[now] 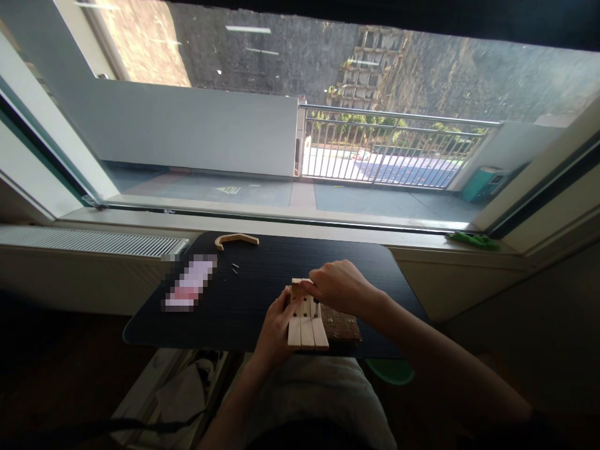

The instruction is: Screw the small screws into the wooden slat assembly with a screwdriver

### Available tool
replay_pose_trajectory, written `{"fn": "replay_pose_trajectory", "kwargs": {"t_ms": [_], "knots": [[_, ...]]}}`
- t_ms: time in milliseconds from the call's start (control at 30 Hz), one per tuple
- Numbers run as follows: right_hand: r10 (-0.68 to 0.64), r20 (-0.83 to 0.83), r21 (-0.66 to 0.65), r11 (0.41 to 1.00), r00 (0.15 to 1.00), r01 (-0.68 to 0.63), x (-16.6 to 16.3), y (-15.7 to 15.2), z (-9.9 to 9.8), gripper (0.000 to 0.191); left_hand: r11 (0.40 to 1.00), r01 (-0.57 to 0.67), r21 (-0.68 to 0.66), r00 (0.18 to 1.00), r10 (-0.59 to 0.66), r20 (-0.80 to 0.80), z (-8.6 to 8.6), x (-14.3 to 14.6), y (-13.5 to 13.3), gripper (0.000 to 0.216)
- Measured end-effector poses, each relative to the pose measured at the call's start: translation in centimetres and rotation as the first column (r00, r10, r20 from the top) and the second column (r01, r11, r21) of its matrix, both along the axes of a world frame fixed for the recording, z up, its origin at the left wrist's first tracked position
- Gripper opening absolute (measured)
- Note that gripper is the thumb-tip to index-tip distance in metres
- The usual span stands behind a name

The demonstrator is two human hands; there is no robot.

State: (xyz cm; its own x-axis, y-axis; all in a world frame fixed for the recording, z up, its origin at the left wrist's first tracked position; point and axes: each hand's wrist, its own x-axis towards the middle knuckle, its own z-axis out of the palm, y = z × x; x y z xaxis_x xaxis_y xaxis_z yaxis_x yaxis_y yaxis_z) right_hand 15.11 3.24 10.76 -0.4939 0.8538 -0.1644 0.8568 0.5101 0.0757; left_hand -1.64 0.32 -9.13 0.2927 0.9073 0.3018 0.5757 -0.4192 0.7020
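A pale wooden block (307, 324) made of joined slats with small holes lies near the front edge of a small black table (225, 306). My left hand (275, 328) is wrapped round the block's left side and steadies it. At the block's far end my right hand (340, 287) is closed in a pinch on something too small to make out. A dark brown perforated board (342, 325) lies under and to the right of the block.
A curved wooden piece (235, 239) rests at the table's far edge. Small screws (234, 269) lie near the middle, and a blurred pink item (190, 284) sits at the left. A radiator grille (89, 240), window sill and a green cloth (473, 240) lie behind.
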Motion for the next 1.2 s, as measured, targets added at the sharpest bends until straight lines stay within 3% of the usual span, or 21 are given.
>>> {"fn": "replay_pose_trajectory", "kwargs": {"t_ms": [167,300,400,633,867,1000,1200], "knots": [[0.039,-0.132,-0.015,0.999,0.990,-0.042,1.1,-0.3,-1.1,0.035,1.000,0.005,0.008,1.000,-0.005,0.007,0.1,0.0,0.0,0.067],[0.007,-0.353,-0.105,0.993,0.936,-0.047,2.0,-0.4,-2.1,0.027,1.000,0.002,0.004,1.000,-0.002,0.017,0.0,0.1,0.0,0.067],[0.007,-0.517,-0.146,0.985,0.856,-0.096,2.5,-0.6,-3.0,0.029,1.000,0.003,0.009,1.000,-0.003,0.008,-0.1,0.0,0.0,0.068],[0.014,-0.787,-0.074,0.990,0.617,-0.117,3.3,-1.3,-5.6,0.021,1.000,0.007,0.010,1.000,-0.007,0.005,-0.1,0.0,0.0,0.065],[-0.041,-0.929,-0.095,0.987,0.367,-0.131,3.7,-1.5,-8.8,0.038,1.000,0.017,0.009,1.000,-0.017,0.012,0.0,-0.1,0.0,0.064],[-0.087,-0.958,-0.114,0.990,0.273,-0.083,3.5,-1.7,-10.3,0.037,1.000,0.015,0.005,1.000,-0.015,0.006,0.2,-0.1,0.0,0.065],[-0.139,-0.975,-0.157,0.983,0.173,-0.097,3.1,-2.2,-10.7,0.036,1.000,0.016,0.003,1.000,-0.016,0.001,0.3,-0.1,0.0,0.065]]}}
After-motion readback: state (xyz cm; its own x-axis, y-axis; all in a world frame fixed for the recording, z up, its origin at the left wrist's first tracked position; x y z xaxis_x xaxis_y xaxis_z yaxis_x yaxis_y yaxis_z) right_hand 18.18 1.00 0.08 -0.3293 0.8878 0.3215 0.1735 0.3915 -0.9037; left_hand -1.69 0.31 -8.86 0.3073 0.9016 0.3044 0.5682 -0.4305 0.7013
